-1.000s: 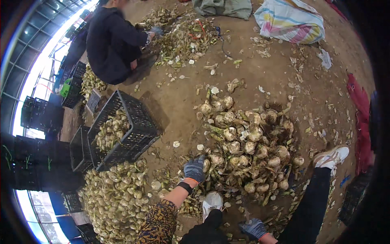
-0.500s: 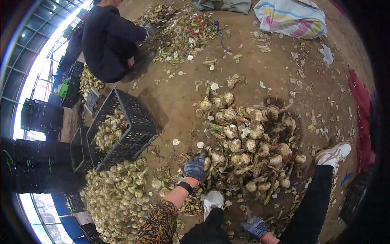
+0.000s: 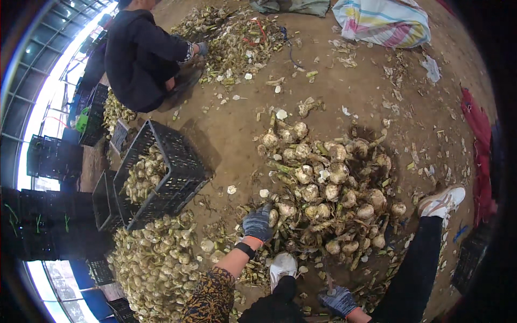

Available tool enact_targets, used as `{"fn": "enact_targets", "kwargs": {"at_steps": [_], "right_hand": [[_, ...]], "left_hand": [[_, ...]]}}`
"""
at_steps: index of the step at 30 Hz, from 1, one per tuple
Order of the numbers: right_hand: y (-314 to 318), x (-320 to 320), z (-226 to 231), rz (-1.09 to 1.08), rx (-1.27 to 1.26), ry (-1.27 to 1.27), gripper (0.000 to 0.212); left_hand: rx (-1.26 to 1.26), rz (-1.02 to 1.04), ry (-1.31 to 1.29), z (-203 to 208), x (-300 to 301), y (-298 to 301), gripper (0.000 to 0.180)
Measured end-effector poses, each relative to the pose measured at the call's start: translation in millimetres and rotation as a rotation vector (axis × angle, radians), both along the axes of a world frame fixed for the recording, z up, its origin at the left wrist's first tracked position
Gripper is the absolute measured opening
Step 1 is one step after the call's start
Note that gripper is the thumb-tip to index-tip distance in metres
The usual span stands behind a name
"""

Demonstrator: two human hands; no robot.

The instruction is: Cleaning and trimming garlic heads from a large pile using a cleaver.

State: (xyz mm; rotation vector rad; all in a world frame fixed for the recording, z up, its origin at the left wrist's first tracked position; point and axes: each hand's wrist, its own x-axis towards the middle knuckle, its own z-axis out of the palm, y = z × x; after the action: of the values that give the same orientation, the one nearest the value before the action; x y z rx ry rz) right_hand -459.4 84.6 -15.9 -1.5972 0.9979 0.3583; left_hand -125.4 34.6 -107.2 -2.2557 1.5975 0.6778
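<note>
My left hand [image 3: 257,224], in a grey knit glove, is closed around a garlic bulb [image 3: 273,217] at the left edge of a heap of untrimmed garlic [image 3: 334,188]. Dry stalks and roots cling to the bulbs there. Low in the picture, to the right of my white shoe [image 3: 283,266], my gloved right hand [image 3: 337,301] is closed. From it a narrow, brownish, blade-like tool [image 3: 329,281] points up; its exact kind is hard to make out. A big pile of trimmed bulbs [image 3: 153,269] lies to the left of my left forearm.
A black plastic crate [image 3: 183,177] partly filled with garlic stands tilted beyond the trimmed pile. At the far left, another person [image 3: 140,59] crouches by a second heap [image 3: 242,48]. Stacked crates [image 3: 54,220] line the left side. A white striped sack [image 3: 382,24] lies far right.
Both my hands stay almost where they were, the left at the same bulb. The whole view has shifted slightly. The other person's arm and hand have moved a little at the far heap.
</note>
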Motion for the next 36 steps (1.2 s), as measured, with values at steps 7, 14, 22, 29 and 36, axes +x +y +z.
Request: {"fn": "enact_targets", "kwargs": {"at_steps": [7,14,22,29,36], "right_hand": [[8,-10,-11,0.194,-0.2,-0.036,0.028],[12,-9,-16,0.2,-0.394,-0.151,0.023],[25,-16,-40,0.215,-0.341,-0.08,0.016],[24,-27,-53,0.466,-0.553,-0.203,0.021],[22,-20,-52,0.157,-0.133,-0.01,0.027]], "left_hand": [[0.06,-0.022,-0.035,5,-7,-7,0.077],[0.035,-0.024,-0.035,0,-5,-3,0.074],[0.003,-0.022,-0.052,-5,-4,0,0.071],[0.088,-0.01,-0.051,-9,-2,2,0.074],[-0.039,0.036,0.01,-3,-8,6,0.068]]}}
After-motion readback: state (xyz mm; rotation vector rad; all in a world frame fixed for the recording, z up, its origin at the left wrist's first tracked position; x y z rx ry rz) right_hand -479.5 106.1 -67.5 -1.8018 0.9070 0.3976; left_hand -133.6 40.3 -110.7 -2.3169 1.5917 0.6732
